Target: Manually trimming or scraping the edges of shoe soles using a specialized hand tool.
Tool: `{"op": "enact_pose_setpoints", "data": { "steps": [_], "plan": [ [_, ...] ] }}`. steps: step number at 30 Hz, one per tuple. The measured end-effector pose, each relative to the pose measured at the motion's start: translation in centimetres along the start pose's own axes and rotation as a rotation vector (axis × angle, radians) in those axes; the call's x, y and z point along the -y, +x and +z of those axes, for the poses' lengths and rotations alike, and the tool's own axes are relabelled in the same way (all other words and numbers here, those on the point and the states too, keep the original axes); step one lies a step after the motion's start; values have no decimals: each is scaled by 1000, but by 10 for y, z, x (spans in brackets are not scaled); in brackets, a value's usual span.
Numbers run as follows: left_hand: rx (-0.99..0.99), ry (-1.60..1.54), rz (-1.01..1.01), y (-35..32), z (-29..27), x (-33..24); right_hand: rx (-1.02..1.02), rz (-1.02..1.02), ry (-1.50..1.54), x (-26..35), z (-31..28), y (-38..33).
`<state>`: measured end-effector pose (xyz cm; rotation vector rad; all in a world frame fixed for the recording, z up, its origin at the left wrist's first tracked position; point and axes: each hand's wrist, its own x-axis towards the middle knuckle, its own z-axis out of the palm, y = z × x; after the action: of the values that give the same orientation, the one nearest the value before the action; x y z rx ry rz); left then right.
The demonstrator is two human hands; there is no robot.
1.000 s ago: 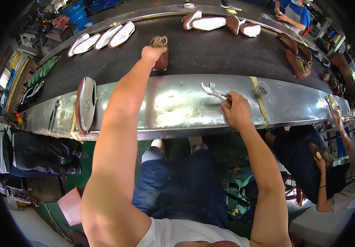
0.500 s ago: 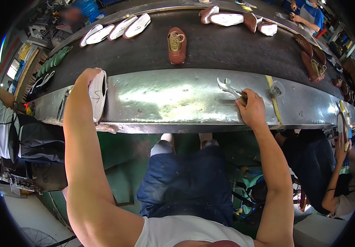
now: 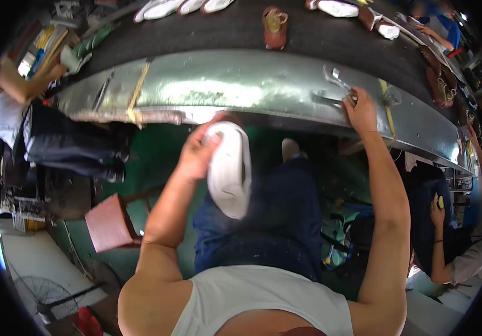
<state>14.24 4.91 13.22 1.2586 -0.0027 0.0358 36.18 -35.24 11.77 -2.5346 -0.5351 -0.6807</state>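
My left hand point(image 3: 196, 151) grips a shoe point(image 3: 229, 173) at its upper end, off the bench and above my lap. The pale underside of this shoe faces up, and it is slightly blurred by motion. Farther right, my right hand point(image 3: 362, 113) is closed round the handles of metal lasting pincers point(image 3: 337, 82). Their jaws point up and left over the metal bench edge point(image 3: 196, 78). Beside that hand, a small clear cup point(image 3: 393, 96) stands by a yellow strip point(image 3: 385, 92).
Beyond the metal edge, a dark surface point(image 3: 207, 35) carries a brown laced shoe point(image 3: 275, 31) and several pale-soled shoes point(image 3: 339, 8). A reddish stool point(image 3: 108, 224) stands at lower left. Co-workers sit on both sides; the left one point(image 3: 14, 92) handles a pale shoe point(image 3: 74, 60).
My left hand has brought the shoe off the metal edge, toward me and rightward over my lap. My right hand keeps the pincers over the bench. The view has shifted lower.
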Motion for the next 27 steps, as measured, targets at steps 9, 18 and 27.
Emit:
{"op": "enact_pose_setpoints", "data": {
  "steps": [9,18,27],
  "plan": [
    [136,117,-17,-81,30,55,977,650,1046,184,-83,-184],
    [162,69,4,-84,41,69,1056,671,1215,220,-77,-225],
    [250,366,43,-75,38,51,1091,1009,1773,217,-78,-197]
  ]
}}
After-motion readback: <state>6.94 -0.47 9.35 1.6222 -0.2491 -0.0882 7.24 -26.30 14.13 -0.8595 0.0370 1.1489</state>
